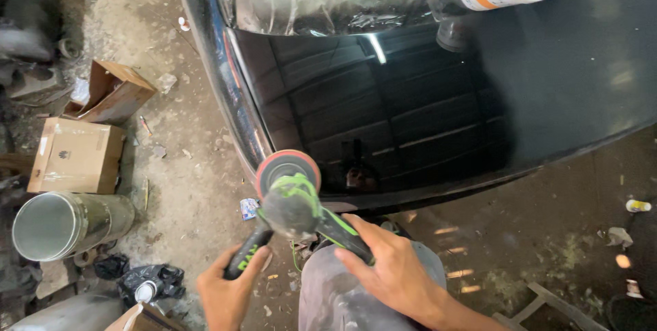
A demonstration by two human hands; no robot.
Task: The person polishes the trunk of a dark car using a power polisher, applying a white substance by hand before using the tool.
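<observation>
Polisher held at edge of black car panel, both hands on
Left hand (229,291) was wrapped shut round the side handle; right hand (390,269) closed over the rear body of the green-and-black polisher (293,209), pad (287,165) against the glossy black panel (424,105). Tool looked heavy and rigid, likely to pull sideways; two-handed grip suited it. Panel probably scratches easily
</observation>
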